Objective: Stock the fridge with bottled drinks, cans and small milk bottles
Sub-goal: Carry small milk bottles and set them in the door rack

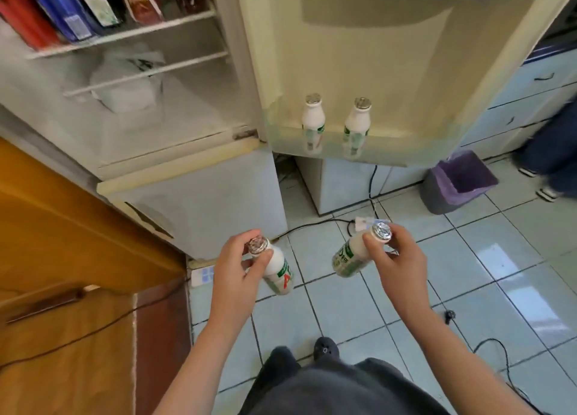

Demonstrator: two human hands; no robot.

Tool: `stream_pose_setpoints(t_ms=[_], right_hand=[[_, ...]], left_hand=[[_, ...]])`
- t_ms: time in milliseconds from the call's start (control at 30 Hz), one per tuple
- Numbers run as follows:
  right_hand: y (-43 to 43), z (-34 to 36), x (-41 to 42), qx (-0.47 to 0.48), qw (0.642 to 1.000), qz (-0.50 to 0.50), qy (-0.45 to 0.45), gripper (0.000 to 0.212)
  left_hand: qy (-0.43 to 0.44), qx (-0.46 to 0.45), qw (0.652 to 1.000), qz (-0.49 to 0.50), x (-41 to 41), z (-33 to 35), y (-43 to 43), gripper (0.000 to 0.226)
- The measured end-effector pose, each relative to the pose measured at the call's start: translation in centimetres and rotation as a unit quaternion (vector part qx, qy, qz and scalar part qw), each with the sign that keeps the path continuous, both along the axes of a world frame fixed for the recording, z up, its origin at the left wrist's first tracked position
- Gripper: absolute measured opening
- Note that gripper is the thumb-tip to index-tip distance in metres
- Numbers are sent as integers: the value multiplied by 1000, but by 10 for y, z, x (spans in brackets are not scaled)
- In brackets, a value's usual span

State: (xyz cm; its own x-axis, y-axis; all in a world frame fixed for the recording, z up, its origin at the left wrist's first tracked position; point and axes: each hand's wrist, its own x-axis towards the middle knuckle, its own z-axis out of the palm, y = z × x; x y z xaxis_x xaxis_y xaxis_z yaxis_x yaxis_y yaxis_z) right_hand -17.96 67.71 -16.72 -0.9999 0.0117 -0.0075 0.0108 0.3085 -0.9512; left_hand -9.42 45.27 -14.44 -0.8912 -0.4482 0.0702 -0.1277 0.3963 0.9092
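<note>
Head view: pinching left bottle [282, 274] in left hand [234, 264], right bottle [346, 258] in right hand [398, 258] (necks only, bodies dangling), risking a slip or toppling shelf bottles [313, 117] when placing.

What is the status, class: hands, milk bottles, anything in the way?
Left hand grips a milk bottle; right hand grips a second bottle. On the door shelf, two more bottles. Way clear.

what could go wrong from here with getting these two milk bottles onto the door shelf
The left hand grips the left bottle and the right hand the right bottle only near the foil caps, tilted; either might slip.
Two standing bottles already sit on the door shelf; adding more could topple one.
A cable trails to the floor by the fridge: possible trip.
</note>
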Motion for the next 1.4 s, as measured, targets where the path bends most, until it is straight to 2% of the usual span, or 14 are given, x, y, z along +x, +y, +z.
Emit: stream_pose_setpoints(t_ms=[200,433,667,800,900,1000,1067,1200,1400], right_hand=[[-13,27,-62,-20,997,-54,46,14],[-17,87,-128,-16,978,-158,136,14],[-21,112,-196,29,962,-191,192,13],[-22,102,-224,82,963,-188,172,19],[-22,90,-238,111,968,-175,142,31],[-21,75,-244,133,972,-155,113,41],[-21,65,-246,151,973,-143,99,41],[-20,47,-243,178,975,-116,70,38],[-26,30,-236,175,978,-104,38,35]], left_hand=[[59,-5,998,-37,-76,20,-12,42],[154,10,984,-90,-179,64,-23,34],[223,-5,961,-166,-276,103,-21,32],[211,-20,956,-205,-318,100,-16,30],[171,-38,955,-240,-341,88,-13,30],[122,-138,944,-274,-358,69,-13,30],[86,-188,933,-296,-365,58,-13,32],[36,-230,914,-333,-371,42,-14,35],[9,-242,910,-338,-374,32,-19,31]])
